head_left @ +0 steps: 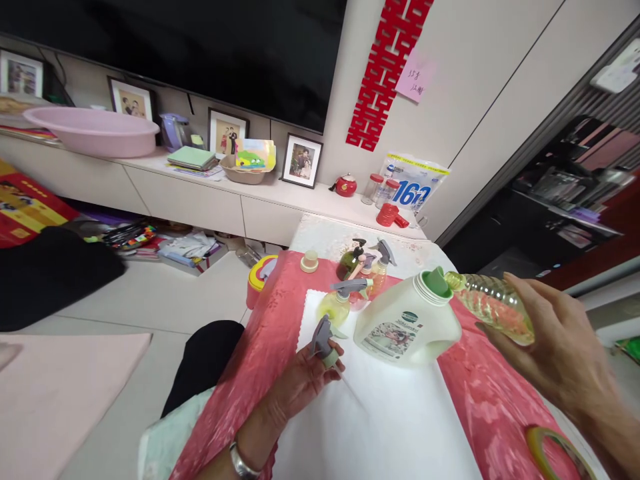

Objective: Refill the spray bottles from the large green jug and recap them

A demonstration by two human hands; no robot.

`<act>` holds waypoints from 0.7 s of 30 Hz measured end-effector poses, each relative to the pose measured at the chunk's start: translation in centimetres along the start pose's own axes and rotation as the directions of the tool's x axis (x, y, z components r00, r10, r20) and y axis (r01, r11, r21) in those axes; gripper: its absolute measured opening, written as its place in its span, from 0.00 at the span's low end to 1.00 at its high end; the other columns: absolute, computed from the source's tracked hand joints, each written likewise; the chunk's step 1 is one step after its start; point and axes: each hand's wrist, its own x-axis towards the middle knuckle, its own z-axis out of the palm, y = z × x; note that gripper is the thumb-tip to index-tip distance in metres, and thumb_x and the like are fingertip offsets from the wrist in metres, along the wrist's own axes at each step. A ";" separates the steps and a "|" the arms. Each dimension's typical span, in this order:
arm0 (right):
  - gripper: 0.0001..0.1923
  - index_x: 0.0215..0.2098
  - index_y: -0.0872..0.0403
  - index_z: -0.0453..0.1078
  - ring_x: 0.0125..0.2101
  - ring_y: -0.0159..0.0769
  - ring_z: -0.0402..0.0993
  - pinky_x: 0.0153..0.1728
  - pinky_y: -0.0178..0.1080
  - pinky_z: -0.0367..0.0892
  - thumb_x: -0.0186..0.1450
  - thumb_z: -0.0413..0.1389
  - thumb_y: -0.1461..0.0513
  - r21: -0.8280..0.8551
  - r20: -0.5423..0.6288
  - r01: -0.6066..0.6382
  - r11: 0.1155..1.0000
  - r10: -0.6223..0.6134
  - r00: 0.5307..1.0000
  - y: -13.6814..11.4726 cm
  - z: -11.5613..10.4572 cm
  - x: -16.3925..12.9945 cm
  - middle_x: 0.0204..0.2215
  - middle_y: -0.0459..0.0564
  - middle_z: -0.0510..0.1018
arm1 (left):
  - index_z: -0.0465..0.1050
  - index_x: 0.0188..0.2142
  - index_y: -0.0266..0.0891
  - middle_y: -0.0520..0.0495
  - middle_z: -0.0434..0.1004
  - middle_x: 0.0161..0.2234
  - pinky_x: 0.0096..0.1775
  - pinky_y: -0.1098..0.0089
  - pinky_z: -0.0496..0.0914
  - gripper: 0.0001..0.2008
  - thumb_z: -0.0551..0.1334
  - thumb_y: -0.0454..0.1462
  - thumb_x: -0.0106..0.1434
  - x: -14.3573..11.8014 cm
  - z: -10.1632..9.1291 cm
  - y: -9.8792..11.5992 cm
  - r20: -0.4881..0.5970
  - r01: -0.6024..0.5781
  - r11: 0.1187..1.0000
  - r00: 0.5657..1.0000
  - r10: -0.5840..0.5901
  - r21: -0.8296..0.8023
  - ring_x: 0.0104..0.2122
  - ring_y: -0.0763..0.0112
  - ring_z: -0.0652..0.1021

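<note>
While my right hand (555, 353) tips a clear ribbed plastic bottle (493, 307) of yellowish liquid on its side, its neck meets the green funnel (436, 280) set in the mouth of a white jug (407, 323). My fingers are curled around the bottle's body, wrapping it from behind and below. The jug stands on a white cloth (380, 413) spread over the pink patterned tablecloth (260, 360); it is squat and smooth, with a printed label on its front.

My left hand (305, 377) rests on the white cloth just left of the jug, fingers closed loosely around a grey trigger sprayer head (323, 340) with a pale green collar. Its thin dip tube runs out across the cloth to the right. A metal watch band shows at that wrist.

Just behind the sprayer head, a small yellow-green spray bottle (340, 300) with a grey trigger stands close against the jug's left side. Behind it crowd a dark green pump bottle (350, 261) and another trigger bottle (383, 260) with amber liquid, all near the jug's far edge. A small round cream cap (309, 261) sits apart at the tablecloth's far end.

Beyond the table, a low white cabinet (200, 193) carries framed photographs, a pink basin (93, 130), a red pot (346, 185) and a blue-and-white bag (413, 183). On the wall above hangs a red paper cutting (387, 70).
</note>
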 end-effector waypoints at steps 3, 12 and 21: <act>0.30 0.66 0.59 0.58 0.54 0.48 0.64 0.52 0.46 0.63 0.77 0.44 0.47 -0.008 0.025 0.050 0.999 -0.050 0.998 0.5 -0.4 0.8 0.57 0.62 0.64 | 0.80 0.46 0.43 0.47 0.78 0.45 0.44 0.67 0.71 0.21 0.77 0.43 0.53 0.0 -0.1 -0.1 0.003 0.001 1.000 1.000 -0.001 0.005 0.40 0.68 0.80; 0.25 0.65 0.59 0.61 0.56 0.53 0.62 0.55 0.52 0.60 0.75 0.45 0.56 -0.043 0.078 0.204 0.978 -0.200 0.977 1.9 -1.2 2.6 0.58 0.63 0.64 | 0.80 0.46 0.42 0.46 0.78 0.45 0.44 0.67 0.71 0.21 0.77 0.41 0.54 0.2 -0.4 -0.2 0.002 0.002 1.000 1.000 -0.002 0.018 0.40 0.68 0.80; 0.23 0.64 0.57 0.66 0.60 0.52 0.59 0.54 0.50 0.60 0.75 0.45 0.58 -0.088 0.108 0.247 0.965 -0.237 0.965 2.1 -1.5 4.0 0.61 0.60 0.63 | 0.81 0.45 0.43 0.47 0.79 0.44 0.43 0.68 0.71 0.20 0.78 0.42 0.52 0.1 0.1 -0.1 -0.030 0.018 0.999 0.999 -0.017 0.051 0.39 0.69 0.81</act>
